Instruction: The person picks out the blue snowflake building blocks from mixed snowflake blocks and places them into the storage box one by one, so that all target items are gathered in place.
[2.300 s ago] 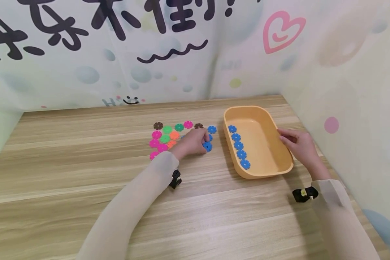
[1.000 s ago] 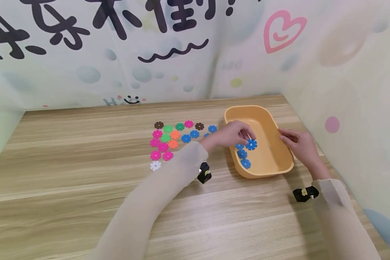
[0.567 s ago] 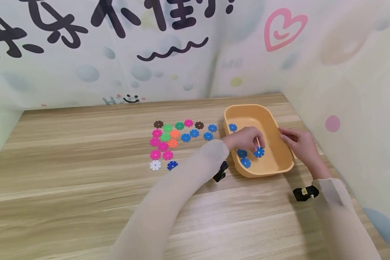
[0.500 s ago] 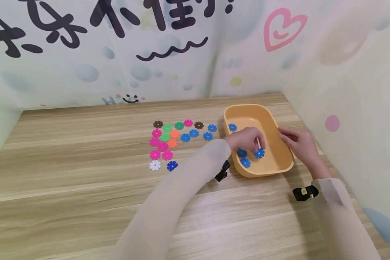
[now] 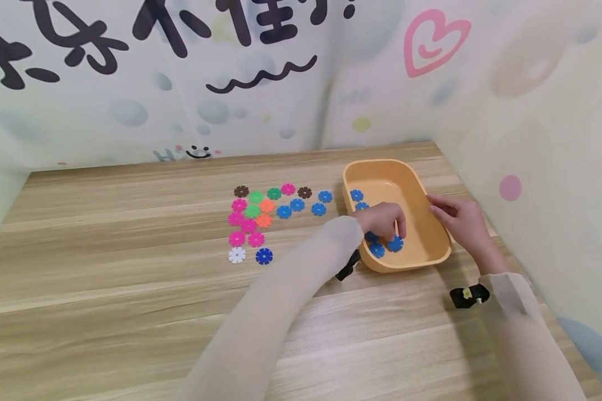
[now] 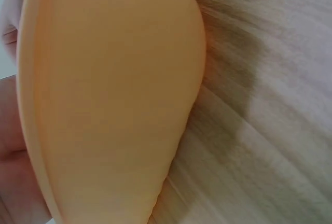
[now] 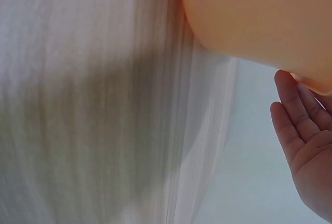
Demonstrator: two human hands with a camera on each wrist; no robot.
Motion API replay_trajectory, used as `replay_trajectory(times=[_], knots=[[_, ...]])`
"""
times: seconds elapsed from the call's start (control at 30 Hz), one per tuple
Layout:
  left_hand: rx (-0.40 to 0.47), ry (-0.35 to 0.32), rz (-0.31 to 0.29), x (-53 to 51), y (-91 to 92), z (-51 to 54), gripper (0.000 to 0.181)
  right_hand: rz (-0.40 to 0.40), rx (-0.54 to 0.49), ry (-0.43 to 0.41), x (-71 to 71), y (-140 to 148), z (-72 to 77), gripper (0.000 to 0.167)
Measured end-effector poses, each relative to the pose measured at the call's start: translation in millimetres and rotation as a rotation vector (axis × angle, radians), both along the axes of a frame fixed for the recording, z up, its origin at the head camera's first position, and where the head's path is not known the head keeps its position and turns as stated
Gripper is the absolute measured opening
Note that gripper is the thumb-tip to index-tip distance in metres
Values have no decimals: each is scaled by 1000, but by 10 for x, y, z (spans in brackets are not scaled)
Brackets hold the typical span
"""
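Note:
In the head view my left hand (image 5: 383,219) reaches over the near-left rim of a yellow-orange plastic basin (image 5: 428,220). Its fingertips pinch a blue snowflake disc (image 5: 395,244) low inside, beside a row of blue discs (image 5: 377,250) along the left wall. The hand covers part of that row. My right hand (image 5: 464,223) holds the basin's right rim between thumb and fingers. The left wrist view is mostly filled by the basin's outer wall (image 6: 119,89). In the right wrist view, fingers (image 7: 293,105) touch the rim from outside; the thumb is hidden.
Left of the basin, loose discs lie on the wooden table (image 5: 130,267): several pink discs (image 5: 248,225), blue discs (image 5: 297,205), green, orange and brown ones, a white disc (image 5: 237,255) and a dark blue disc (image 5: 263,256). Printed walls border the back and right.
My left hand has picked a blue disc off the table, carried it right into the basin and lowered it towards the near end of the row. My right hand has stayed on the rim.

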State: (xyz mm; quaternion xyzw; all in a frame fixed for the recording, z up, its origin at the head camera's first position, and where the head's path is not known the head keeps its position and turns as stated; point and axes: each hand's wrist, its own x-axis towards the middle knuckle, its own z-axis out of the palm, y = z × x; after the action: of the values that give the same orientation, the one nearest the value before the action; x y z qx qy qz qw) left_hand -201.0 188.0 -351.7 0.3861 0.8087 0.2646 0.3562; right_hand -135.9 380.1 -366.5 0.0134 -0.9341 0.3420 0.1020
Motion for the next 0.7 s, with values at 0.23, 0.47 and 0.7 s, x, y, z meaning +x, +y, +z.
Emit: replay_trajectory(times=[0.23,0.47,0.7], knots=[[9,52,-23,-3,2,-34,21,19,-13,15,3,-6,17,30],[-20,108,-54,-9,22,-70,21,-4,-20,-6,-3,2,4,29],[-51,125,-54,-5,46,-113,21,-2,-14,-11,2,-3,14,30]])
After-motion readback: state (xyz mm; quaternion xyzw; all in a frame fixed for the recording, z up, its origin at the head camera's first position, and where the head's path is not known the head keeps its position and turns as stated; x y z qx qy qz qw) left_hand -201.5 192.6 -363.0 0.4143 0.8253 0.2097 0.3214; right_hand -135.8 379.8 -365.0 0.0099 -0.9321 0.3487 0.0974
